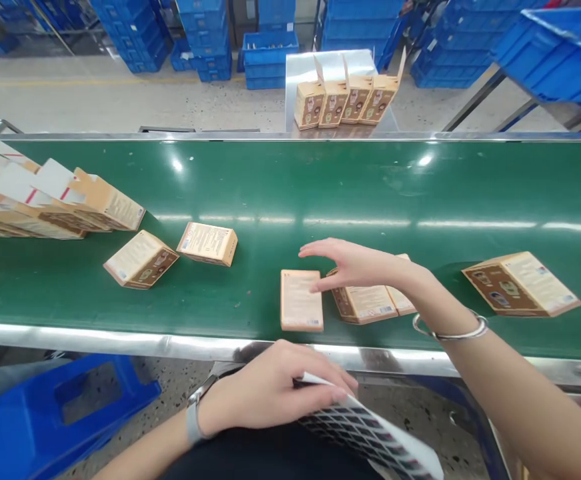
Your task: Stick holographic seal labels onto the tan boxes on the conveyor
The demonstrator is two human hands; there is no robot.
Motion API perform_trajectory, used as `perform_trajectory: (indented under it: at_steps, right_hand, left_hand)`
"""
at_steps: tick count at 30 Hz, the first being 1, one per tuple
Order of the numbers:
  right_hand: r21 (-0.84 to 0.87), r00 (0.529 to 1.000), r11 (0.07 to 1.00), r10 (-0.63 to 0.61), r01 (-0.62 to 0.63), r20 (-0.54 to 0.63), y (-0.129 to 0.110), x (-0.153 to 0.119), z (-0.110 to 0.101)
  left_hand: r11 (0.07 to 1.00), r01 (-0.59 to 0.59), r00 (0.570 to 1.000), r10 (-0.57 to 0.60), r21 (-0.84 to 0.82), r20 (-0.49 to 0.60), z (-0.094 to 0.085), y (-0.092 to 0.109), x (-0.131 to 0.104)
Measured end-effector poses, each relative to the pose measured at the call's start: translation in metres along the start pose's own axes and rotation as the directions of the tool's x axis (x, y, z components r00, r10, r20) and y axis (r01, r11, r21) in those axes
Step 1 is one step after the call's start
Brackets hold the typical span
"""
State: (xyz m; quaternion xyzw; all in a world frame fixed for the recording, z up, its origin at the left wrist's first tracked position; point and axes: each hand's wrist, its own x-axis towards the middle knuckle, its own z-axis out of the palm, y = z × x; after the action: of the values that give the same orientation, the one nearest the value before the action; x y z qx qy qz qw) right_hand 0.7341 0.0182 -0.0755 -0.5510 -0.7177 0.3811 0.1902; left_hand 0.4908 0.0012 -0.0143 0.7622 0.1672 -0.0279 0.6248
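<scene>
My left hand (pixel 285 387), with a watch on its wrist, is closed on a sheet of printed labels (pixel 370 433) below the belt's near edge. Over the green belt, my right hand (pixel 345 263) has its fingers apart and holds nothing. Its thumb reaches over the upper right part of a small box (pixel 300 310) lying flat; whether it touches cannot be told. Partly under my right hand lie more boxes (pixel 367 304), side by side. Two boxes (pixel 143 261) (pixel 209 243) lie left of centre, and another box (pixel 523 285) lies at the right.
Several open-flapped cartons (pixel 60 200) lean together at the belt's left. Beyond the belt (pixel 270 180), upright boxes (pixel 337 103) stand on a metal stand (pixel 300 63). Blue crates (pixel 270 57) are stacked behind. A blue plastic stool or crate (pixel 70 413) is at lower left.
</scene>
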Motion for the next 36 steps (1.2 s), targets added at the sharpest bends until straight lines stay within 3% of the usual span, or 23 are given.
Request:
perform_trajectory:
  at_steps: [3, 7, 9, 11, 15, 19, 23, 26, 31, 36]
  right_hand:
    - [-0.163, 0.996, 0.986, 0.019, -0.033, -0.083, 0.024, -0.035, 0.004]
    - [-0.466, 0.985, 0.873, 0.082, -0.144, -0.152, 0.057, -0.095, 0.028]
    - [-0.561, 0.98, 0.818, 0.016, -0.126, -0.197, 0.062, -0.106, 0.04]
    - [-0.59, 0.973, 0.802, -0.054, -0.091, -0.223, 0.056, -0.1, 0.05]
    - [-0.522, 0.966, 0.852, -0.092, -0.049, -0.24, 0.028, -0.051, 0.062]
    - [-0.37, 0.966, 0.928, -0.125, 0.033, -0.226, -0.001, -0.01, 0.058]
    - [-0.094, 0.965, 0.994, -0.08, 0.058, -0.25, -0.034, -0.026, 0.041]
    - [0.093, 0.969, 0.995, -0.014, 0.038, -0.247, -0.057, -0.052, 0.04]
    - [0.127, 0.911, 0.983, -0.073, 0.136, -0.405, -0.073, -0.067, 0.065]
    - [0.146, 0.912, 0.973, -0.107, 0.178, -0.397, -0.079, -0.07, 0.07]
  left_hand:
    - [0.998, 0.057, 0.99, -0.055, 0.016, -0.132, -0.001, -0.004, -0.002]
    - [0.998, 0.057, 0.993, -0.06, -0.034, -0.1, -0.004, -0.006, -0.007]
    - [0.997, 0.044, 0.996, -0.048, -0.059, -0.074, -0.006, -0.005, -0.009]
    - [0.996, 0.038, 0.997, -0.043, -0.075, -0.064, -0.007, -0.002, -0.011]
    - [0.991, 0.12, 0.987, -0.126, -0.056, -0.104, -0.008, 0.001, -0.014]
    - [0.968, 0.249, 0.93, -0.244, -0.017, -0.274, -0.011, -0.002, -0.016]
    - [0.95, 0.311, 0.83, -0.278, -0.012, -0.483, -0.016, -0.01, -0.017]
    - [0.95, 0.308, 0.797, -0.283, -0.044, -0.534, -0.018, -0.012, -0.017]
    - [0.939, 0.316, 0.826, -0.341, -0.132, -0.448, -0.02, -0.007, -0.015]
    - [0.935, 0.314, 0.876, -0.352, -0.165, -0.328, -0.024, -0.004, -0.012]
